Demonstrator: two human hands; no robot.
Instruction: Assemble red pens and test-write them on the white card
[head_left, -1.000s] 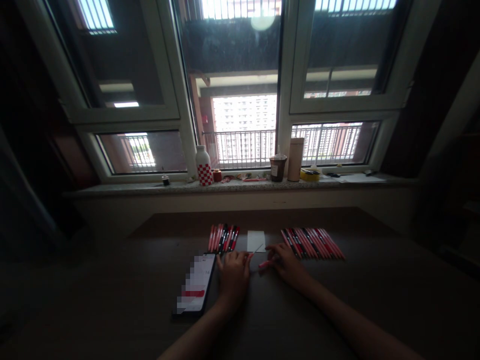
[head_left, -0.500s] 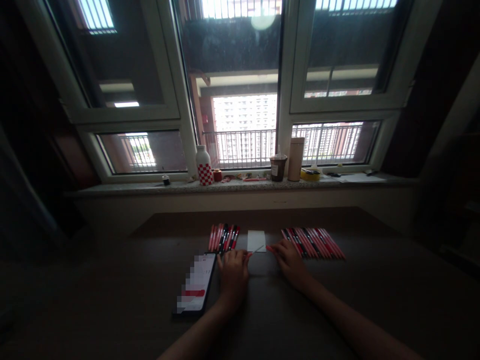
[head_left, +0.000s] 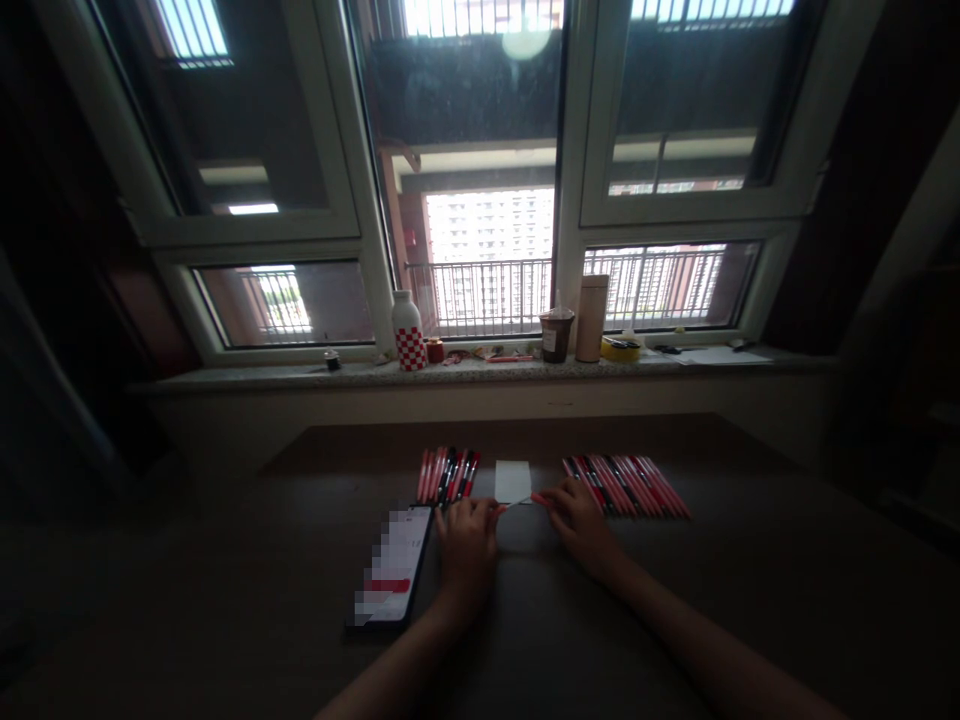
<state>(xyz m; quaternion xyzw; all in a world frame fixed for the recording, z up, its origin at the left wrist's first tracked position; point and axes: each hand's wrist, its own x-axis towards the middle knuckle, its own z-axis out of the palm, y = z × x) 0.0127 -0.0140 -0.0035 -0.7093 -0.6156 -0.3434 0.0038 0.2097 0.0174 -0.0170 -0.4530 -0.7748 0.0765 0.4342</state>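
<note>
My left hand [head_left: 466, 545] is closed on a red pen part [head_left: 500, 510], and a thin pale rod like a pen refill [head_left: 516, 503] sticks out of it to the right. In a pinch, my right hand [head_left: 577, 518] holds another red pen part [head_left: 538, 498]; the rod's tip reaches its end. My fingers hide most of both parts. Just beyond my hands lies a white paper pad [head_left: 513, 480]. A row of red and black pens [head_left: 448, 474] lies past my left hand, and a longer row of pens [head_left: 626, 486] lies to the right of my right hand.
A phone [head_left: 391, 570] with a lit screen lies left of my left forearm on the dark table [head_left: 570, 640]. On the windowsill [head_left: 480, 372] stand a checkered bottle [head_left: 409, 335], a drink cup [head_left: 556, 335], a tall tumbler [head_left: 592, 318] and a yellow tape roll [head_left: 621, 350].
The rod's tip has dropped a little and now lines up with the red part in my right hand, where before a gap showed. Both hands have barely moved.
</note>
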